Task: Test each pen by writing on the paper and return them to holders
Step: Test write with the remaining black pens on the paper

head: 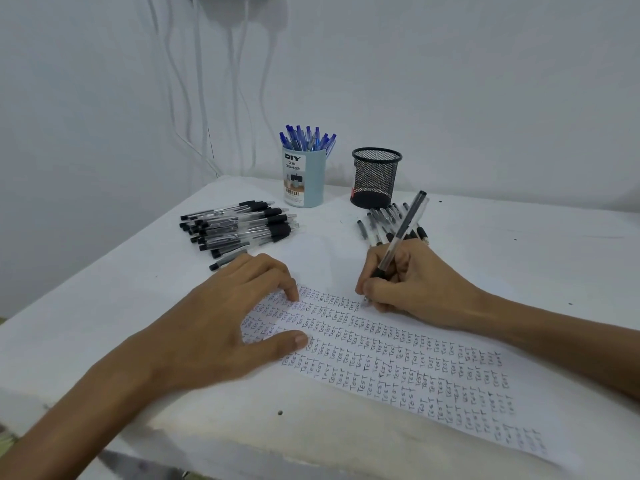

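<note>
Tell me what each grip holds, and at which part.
The right grip pinches a black pen low on its barrel, near the tip. The left grip holds nothing; it presses the paper.

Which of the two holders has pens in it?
The light blue holder, left of the black mesh holder: blue pens stand in it, none show in the mesh one.

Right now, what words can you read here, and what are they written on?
"DIY": label on the light blue pen holder.
"DESK ORGANIZER": same label, just below.
"TEST": handwritten over and over in rows on the paper.
Barcode on that label: numbers too small to read.
</note>
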A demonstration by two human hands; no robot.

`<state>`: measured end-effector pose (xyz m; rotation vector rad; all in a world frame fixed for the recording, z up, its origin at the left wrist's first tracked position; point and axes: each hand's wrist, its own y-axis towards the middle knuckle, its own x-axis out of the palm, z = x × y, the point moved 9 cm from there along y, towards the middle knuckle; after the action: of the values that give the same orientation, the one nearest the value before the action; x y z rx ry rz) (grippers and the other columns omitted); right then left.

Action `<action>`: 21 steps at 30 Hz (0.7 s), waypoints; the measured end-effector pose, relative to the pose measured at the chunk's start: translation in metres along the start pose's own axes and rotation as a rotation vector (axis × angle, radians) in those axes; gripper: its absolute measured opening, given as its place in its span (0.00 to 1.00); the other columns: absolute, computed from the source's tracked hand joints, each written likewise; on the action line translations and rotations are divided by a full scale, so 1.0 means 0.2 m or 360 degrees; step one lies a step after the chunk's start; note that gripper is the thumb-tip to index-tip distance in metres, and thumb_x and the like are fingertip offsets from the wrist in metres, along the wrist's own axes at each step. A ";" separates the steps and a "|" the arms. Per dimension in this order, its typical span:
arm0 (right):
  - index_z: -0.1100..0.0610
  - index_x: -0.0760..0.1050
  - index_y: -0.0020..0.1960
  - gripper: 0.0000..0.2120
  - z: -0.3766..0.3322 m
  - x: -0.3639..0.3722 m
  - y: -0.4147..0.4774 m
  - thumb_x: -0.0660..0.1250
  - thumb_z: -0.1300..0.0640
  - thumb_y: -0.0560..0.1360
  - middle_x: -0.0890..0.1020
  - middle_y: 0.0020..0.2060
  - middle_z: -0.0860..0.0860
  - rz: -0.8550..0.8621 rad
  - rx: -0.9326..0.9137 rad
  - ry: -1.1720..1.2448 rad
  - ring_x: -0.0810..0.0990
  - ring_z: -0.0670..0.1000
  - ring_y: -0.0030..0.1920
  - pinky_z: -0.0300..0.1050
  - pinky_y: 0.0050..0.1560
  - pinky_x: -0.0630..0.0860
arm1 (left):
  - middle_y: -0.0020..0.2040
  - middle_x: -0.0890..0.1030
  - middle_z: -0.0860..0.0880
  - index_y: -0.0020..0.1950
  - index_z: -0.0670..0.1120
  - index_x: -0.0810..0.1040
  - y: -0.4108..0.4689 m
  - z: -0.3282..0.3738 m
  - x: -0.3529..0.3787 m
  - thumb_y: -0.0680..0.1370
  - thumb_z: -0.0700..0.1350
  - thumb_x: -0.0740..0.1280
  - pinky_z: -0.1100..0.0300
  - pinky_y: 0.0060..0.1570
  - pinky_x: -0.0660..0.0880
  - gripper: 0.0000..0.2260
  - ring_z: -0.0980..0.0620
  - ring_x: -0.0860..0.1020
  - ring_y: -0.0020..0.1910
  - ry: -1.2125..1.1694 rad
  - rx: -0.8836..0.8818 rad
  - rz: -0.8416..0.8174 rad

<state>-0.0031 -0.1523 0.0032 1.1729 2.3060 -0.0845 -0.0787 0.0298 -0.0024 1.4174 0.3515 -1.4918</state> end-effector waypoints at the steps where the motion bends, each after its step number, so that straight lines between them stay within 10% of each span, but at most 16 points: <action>1: 0.65 0.80 0.41 0.07 0.00 0.01 0.00 0.67 0.70 0.76 0.79 0.25 0.47 -0.0020 -0.0002 0.0006 0.73 0.43 0.25 0.34 0.30 0.69 | 0.63 0.73 0.63 0.60 0.60 0.74 0.00 0.00 0.00 0.78 0.70 0.63 0.55 0.63 0.71 0.18 0.52 0.72 0.66 0.0000 -0.0002 -0.0001; 21: 0.64 0.79 0.39 0.07 0.00 0.01 0.01 0.68 0.68 0.76 0.79 0.27 0.53 -0.0011 0.0004 -0.0073 0.72 0.45 0.25 0.36 0.29 0.68 | 0.63 0.73 0.63 0.61 0.60 0.74 0.00 0.00 0.01 0.78 0.70 0.63 0.53 0.62 0.73 0.18 0.53 0.72 0.67 -0.0010 0.0007 -0.0016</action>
<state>-0.0029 -0.1501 0.0027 1.1526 2.2706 -0.1160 -0.0783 0.0300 -0.0035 1.4159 0.3520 -1.5058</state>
